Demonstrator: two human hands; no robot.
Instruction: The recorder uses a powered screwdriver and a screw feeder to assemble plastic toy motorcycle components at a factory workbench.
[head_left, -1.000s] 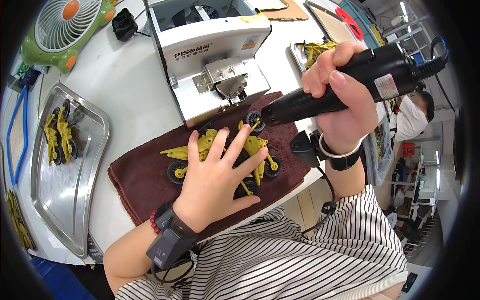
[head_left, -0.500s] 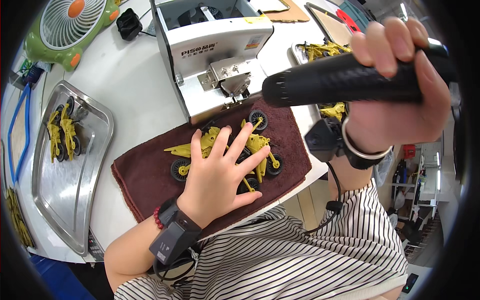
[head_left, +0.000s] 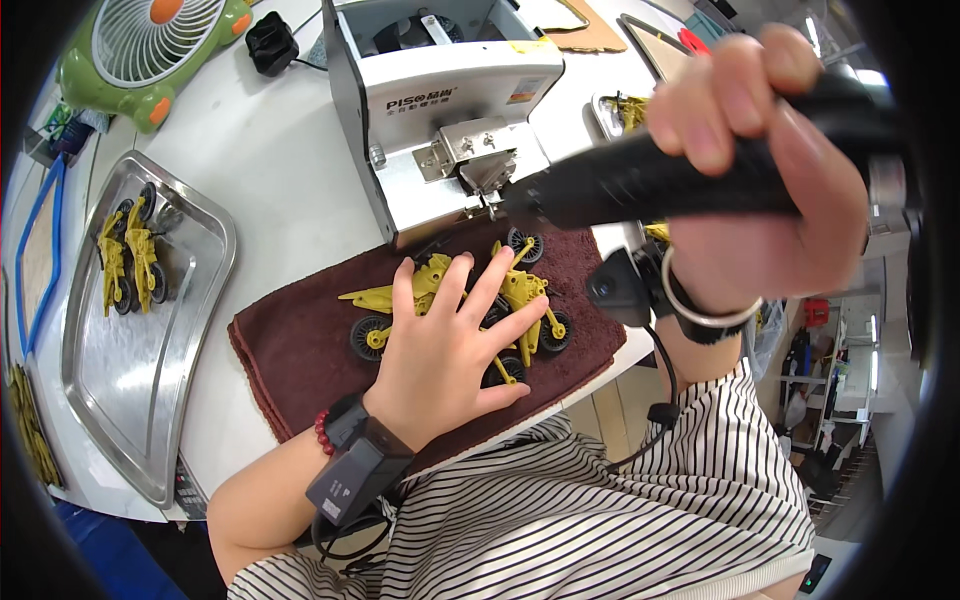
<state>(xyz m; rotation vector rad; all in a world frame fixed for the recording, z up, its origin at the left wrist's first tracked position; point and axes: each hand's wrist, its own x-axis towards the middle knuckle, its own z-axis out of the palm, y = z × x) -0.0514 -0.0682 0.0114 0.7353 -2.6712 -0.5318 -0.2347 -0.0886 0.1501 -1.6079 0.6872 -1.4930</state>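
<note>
Centrally, left hand [head_left: 440,345] lies spread flat on yellow toy bikes [head_left: 500,300].
Right hand [head_left: 770,190] grips black tool [head_left: 640,180], long axis horizontal, tip pointing left at grey machine [head_left: 440,110].

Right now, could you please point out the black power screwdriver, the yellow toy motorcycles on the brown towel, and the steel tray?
black power screwdriver [head_left: 640,180], head view, on its textured barrel.
yellow toy motorcycles [head_left: 525,290], head view, on a yellow frame beside the fingers.
steel tray [head_left: 150,370], head view, on its bare floor.

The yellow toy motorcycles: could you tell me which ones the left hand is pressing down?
The ones on the brown towel, under the left hand. The other yellow motorcycles lie untouched in the metal tray.
</note>
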